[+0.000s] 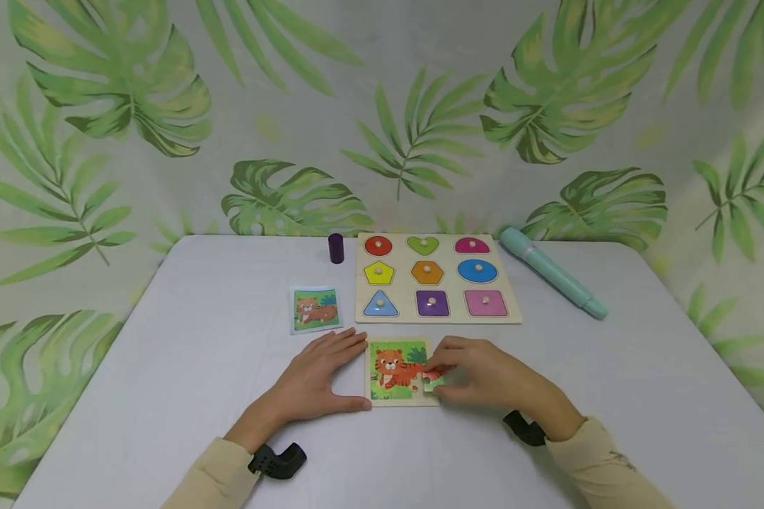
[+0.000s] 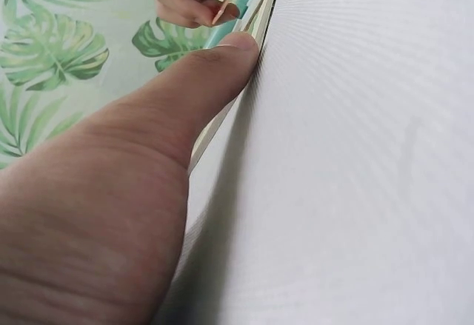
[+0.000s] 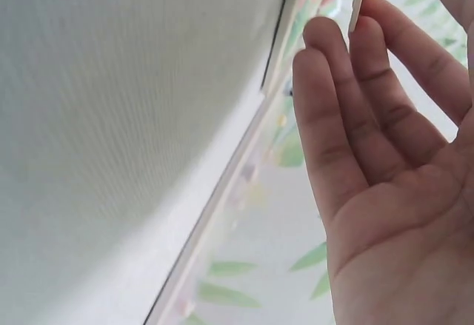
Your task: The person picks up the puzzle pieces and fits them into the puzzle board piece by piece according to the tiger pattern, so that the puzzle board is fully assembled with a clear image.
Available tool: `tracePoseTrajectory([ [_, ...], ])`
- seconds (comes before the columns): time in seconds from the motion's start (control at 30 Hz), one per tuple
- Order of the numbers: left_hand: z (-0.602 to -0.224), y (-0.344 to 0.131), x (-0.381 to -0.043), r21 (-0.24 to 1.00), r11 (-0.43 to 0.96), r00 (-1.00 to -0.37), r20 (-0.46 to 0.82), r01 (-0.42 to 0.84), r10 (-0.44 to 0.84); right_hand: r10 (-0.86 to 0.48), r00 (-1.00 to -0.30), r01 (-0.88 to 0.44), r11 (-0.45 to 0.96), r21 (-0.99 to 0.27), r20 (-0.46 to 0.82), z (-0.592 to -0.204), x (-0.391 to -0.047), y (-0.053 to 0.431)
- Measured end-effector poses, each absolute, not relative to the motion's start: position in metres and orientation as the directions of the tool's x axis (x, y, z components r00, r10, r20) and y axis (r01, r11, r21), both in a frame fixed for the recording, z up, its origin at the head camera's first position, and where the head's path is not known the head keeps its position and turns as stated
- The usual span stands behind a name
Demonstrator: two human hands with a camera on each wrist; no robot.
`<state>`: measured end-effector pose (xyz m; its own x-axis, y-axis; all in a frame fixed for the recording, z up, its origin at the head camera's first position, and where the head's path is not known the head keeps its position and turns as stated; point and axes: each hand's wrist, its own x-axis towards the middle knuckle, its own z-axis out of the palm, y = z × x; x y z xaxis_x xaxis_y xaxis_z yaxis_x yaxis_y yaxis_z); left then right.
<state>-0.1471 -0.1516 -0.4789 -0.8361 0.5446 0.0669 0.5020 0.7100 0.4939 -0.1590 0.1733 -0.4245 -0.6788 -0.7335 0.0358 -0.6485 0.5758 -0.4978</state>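
A small wooden tiger jigsaw tray (image 1: 400, 404) lies on the white table between the two hands. My left hand (image 1: 321, 375) rests at its left side, fingers extended, with the fingertips at the upper left corner and the thumb at the lower left one. Over the tray's right part, my right hand (image 1: 484, 375) pinches a jigsaw piece (image 3: 358, 3) between thumb and fingers. In the head view that piece overlaps the tiger's rear, and a gap shows in the picture just left of it. The left wrist view shows the left thumb (image 2: 222, 58) against the tray's edge.
Behind the tray lies a wooden shape board (image 1: 401, 283) with several knobbed coloured shapes. A tiger picture card (image 1: 315, 309) lies to its left, below a dark purple cylinder (image 1: 336, 249). On the right is a mint-green tube-like object (image 1: 554, 274). A leaf-patterned cloth hangs behind.
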Motion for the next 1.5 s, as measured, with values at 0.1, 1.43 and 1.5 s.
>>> tracePoseTrajectory([
  [0.1,-0.478,-0.151,-0.147,0.494,0.711,-0.836,0.064,0.501,0.544,-0.731,-0.682,-0.656,0.588,-0.474,0.037,-0.428,-0.158,0.17],
  [1.43,-0.477,-0.15,-0.146,0.486,0.707,-0.832,0.084,0.514,0.548,-0.745,-0.667,-0.671,0.612,-0.419,-0.021,-0.435,-0.153,0.159],
  [1.5,-0.477,-0.151,-0.146,0.487,0.706,-0.832,0.085,0.515,0.548,-0.75,-0.662,-0.681,0.604,-0.414,-0.006,-0.434,-0.152,0.158],
])
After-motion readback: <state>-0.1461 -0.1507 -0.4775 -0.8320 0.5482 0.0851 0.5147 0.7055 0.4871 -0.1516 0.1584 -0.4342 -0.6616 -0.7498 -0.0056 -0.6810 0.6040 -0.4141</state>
